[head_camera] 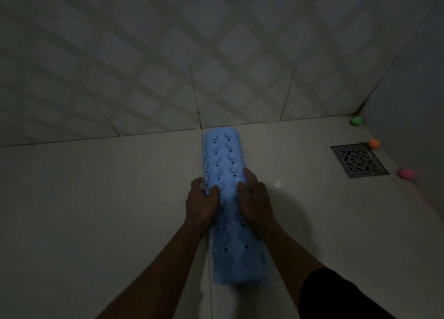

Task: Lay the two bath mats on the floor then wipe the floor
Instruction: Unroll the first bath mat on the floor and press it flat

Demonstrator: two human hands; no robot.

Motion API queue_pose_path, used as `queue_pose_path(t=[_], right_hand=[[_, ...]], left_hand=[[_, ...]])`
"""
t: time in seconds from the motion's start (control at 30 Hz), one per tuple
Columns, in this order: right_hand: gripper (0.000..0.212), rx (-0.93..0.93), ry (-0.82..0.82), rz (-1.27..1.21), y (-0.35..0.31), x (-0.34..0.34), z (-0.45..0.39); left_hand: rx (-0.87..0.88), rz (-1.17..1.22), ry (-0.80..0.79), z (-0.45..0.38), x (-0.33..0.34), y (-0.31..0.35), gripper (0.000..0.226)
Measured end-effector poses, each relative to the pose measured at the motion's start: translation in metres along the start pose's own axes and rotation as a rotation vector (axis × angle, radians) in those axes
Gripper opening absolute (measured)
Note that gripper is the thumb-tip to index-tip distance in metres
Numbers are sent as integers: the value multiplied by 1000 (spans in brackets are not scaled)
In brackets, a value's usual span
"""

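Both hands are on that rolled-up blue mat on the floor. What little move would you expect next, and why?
Probably unrolling it. The blue mat is rolled into a tube with its suction cups outward, lying on the floor tiles with its far end at the wall. The left hand and right hand grip its two sides, so pulling the loose edge sideways should spread it flat.

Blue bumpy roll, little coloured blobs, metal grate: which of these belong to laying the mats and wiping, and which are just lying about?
Part of the job:
- rolled blue bath mat, gripped by the left hand and right hand
- tiled floor

Just lying about:
- floor drain grate
- green ball, orange ball and pink ball along the right wall
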State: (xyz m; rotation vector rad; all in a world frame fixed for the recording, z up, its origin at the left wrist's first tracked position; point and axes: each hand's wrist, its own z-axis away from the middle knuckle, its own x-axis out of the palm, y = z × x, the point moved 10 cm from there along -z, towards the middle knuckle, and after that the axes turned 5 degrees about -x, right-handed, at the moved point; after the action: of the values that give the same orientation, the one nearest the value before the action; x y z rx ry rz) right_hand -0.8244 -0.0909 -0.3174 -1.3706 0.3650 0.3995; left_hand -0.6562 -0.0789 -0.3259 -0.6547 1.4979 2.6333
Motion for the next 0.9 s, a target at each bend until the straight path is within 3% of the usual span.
queue_pose_path(t=[0.1,0.27,0.33,0.4,0.5,0.57,0.63,0.7,0.77,0.9], right_hand=[[52,3,30,5,-7,0,7],[87,96,-50,16,-14,29,23],[89,87,-63,-16,-18,45,30],[80,71,-39,2,-18,51,33],[48,70,-10,9,-22,45,30],[51,91,-39,15,-22,46,29],[70,111,-78,28,-24,53,31],[78,121,-122,33,-29,68,36],[71,121,-116,24,-35,79,40],[45,83,-38,104,-51,81,42]], left_hand=[[22,-87,45,9,-23,-1,45],[41,-168,-60,23,-46,-9,52],[32,-151,-87,26,-56,-17,57],[-6,-110,-131,28,-62,-22,71],[-39,-137,-153,26,-69,-26,102],[-67,-141,-187,26,-71,-31,112],[-82,-138,-207,29,-77,-35,106],[-60,-126,-175,27,-87,-39,84],[-24,-128,-128,27,-99,-41,67],[-21,-123,-102,29,-121,-49,65]])
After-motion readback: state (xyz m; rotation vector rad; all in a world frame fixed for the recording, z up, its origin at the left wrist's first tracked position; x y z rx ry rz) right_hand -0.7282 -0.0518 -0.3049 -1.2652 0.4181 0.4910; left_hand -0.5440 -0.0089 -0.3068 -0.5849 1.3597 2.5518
